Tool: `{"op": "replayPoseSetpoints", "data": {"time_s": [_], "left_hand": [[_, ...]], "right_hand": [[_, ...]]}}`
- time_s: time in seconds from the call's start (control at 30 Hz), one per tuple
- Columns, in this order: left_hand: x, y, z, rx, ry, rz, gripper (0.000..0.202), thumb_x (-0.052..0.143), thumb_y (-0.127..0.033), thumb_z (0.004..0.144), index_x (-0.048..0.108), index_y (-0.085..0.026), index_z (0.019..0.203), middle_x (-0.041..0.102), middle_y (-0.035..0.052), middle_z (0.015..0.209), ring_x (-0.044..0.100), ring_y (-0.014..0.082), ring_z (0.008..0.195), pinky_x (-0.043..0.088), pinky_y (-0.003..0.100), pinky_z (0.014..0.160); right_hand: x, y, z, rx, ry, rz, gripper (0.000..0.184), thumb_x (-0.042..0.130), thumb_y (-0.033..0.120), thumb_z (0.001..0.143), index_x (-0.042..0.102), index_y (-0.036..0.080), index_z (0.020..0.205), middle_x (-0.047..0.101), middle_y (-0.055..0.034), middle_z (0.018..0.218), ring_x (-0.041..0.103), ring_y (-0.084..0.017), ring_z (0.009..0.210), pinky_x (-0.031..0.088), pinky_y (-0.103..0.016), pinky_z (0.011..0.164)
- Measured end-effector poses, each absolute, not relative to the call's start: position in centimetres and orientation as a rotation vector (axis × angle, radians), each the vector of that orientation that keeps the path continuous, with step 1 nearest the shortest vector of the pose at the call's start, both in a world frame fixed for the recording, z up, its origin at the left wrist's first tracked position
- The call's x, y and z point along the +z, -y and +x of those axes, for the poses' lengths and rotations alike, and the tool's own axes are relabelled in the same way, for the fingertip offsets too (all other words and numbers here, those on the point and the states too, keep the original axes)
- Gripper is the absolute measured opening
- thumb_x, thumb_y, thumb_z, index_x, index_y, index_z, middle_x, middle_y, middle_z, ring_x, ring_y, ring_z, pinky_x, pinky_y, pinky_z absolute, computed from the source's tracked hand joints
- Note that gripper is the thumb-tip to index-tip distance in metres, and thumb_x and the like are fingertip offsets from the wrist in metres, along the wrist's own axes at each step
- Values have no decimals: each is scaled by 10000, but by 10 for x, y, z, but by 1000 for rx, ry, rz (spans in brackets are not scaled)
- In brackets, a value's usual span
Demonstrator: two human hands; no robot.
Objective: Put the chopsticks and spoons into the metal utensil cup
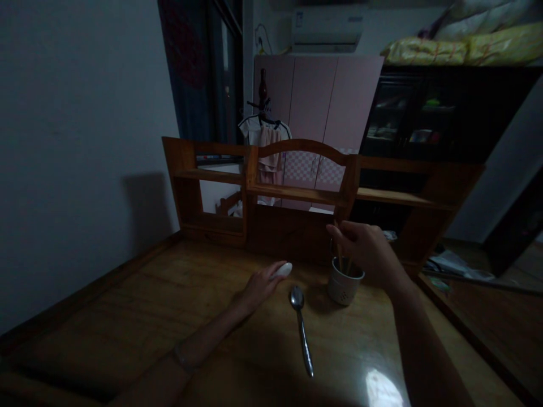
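Observation:
My left hand [259, 289] is closed around a white spoon [283, 271] above the table. Its rounded end points to the right and its handle is hidden in my fingers. A metal spoon [302, 328] lies on the tabletop just to the right of that hand, bowl away from me. Farther right stands a white utensil cup [344, 287] with a small dotted pattern on its side. Over its rim, my right hand [362, 240] pinches thin wooden chopsticks [340, 259], whose lower ends are inside the cup.
The wooden table [169, 305] backs onto a low shelf unit [297, 195]. A white wall [85, 141] borders it on the left. Behind are a pink wardrobe [314, 102], a clothes stand with hanging clothes [271, 144] and a dark cabinet [458, 113].

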State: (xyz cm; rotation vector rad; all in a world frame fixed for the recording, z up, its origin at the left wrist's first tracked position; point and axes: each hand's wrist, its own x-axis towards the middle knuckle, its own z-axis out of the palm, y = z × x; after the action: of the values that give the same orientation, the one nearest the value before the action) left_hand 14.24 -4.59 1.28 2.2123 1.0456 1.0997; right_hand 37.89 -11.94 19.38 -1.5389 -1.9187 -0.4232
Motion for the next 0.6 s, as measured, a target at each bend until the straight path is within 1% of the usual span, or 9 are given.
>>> {"op": "replayPoseSetpoints", "data": {"time_s": [0.07, 0.13, 0.2, 0.3, 0.37, 0.5, 0.6], "left_hand": [[13, 47, 144, 1158, -1019, 2266, 364, 494, -352, 915, 541, -270, 1267, 603, 37, 1218, 567, 204, 1092, 453, 315, 930], [11, 46, 145, 1207, -1028, 2313, 362, 488, -343, 921, 526, -278, 1275, 583, 45, 1203, 548, 208, 1108, 454, 324, 933], [7, 45, 146, 1224, -1055, 2350, 361, 486, -326, 923, 513, -278, 1280, 572, 52, 1154, 565, 200, 1049, 477, 316, 882], [1, 42, 145, 1198, -1039, 2416, 383, 477, -290, 925, 472, -277, 1307, 554, 54, 1108, 592, 165, 891, 501, 280, 776], [-1, 41, 144, 1197, -1021, 2450, 375, 470, -285, 928, 468, -265, 1302, 554, 62, 1098, 591, 163, 864, 501, 276, 761], [1, 44, 142, 1191, -1041, 2471, 314, 467, -306, 933, 528, -227, 1230, 561, 80, 1094, 592, 198, 922, 497, 305, 803], [8, 48, 141, 1160, -996, 2456, 373, 465, -318, 939, 480, -253, 1305, 550, 67, 1121, 585, 194, 962, 492, 303, 834]], "right_hand": [[187, 122, 358, -369, 2067, -1492, 469, 397, 500, 945, 544, 188, 627, 569, -12, 552, 469, -112, 484, 227, -253, 504], [175, 122, 339, -304, 2216, -1449, 411, 413, 460, 953, 567, 193, 682, 601, -9, 596, 514, -118, 521, 241, -249, 520], [161, 118, 323, -232, 2325, -1419, 329, 438, 433, 953, 590, 203, 773, 636, -8, 662, 564, -131, 584, 262, -244, 541], [140, 109, 310, -206, 2397, -1416, 218, 464, 384, 952, 584, 211, 897, 667, -20, 809, 619, -162, 727, 306, -248, 596], [129, 103, 309, -235, 2418, -1465, 174, 478, 344, 948, 579, 203, 953, 658, -43, 902, 626, -179, 798, 332, -255, 627], [113, 95, 316, -219, 2525, -1454, 116, 525, 252, 925, 589, 197, 1004, 624, -65, 1022, 604, -189, 932, 379, -256, 708], [109, 94, 320, -197, 2562, -1409, 117, 538, 217, 919, 594, 202, 1020, 617, -57, 1034, 581, -194, 985, 390, -263, 757]]}}
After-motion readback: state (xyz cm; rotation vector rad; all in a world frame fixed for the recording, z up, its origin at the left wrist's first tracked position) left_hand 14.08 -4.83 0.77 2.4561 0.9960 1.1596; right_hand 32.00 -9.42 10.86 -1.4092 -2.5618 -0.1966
